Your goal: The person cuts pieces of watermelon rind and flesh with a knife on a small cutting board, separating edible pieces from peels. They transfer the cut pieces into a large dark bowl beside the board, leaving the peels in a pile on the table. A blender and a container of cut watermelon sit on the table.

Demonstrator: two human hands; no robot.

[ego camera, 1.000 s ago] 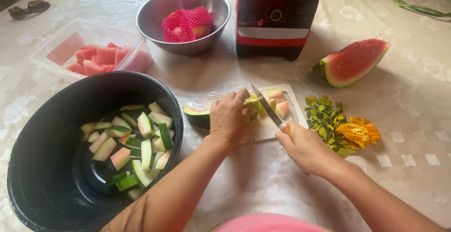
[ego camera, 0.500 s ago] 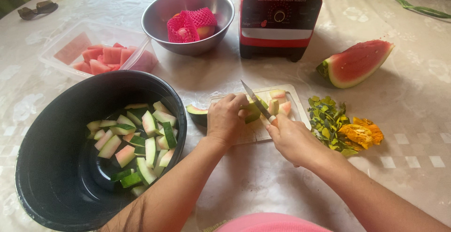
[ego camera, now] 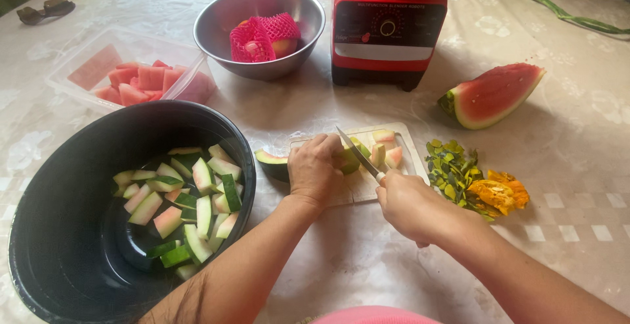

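Since the earlier frame, the knife [ego camera: 357, 153] has dropped lower onto the rind strip [ego camera: 308, 160]. At frame centre, on the cutting board [ego camera: 410, 143], left hand [ego camera: 316, 168] presses the strip, fingers curled; right hand [ego camera: 410, 206] is closed around the handle.

A polished metal bowl [ego camera: 216, 22] is seen at upper centre, a glossy red plastic blender base [ego camera: 387, 25] beside it, a clear plastic tub [ego camera: 85, 61] and a matt black basin [ego camera: 59, 232] at left.
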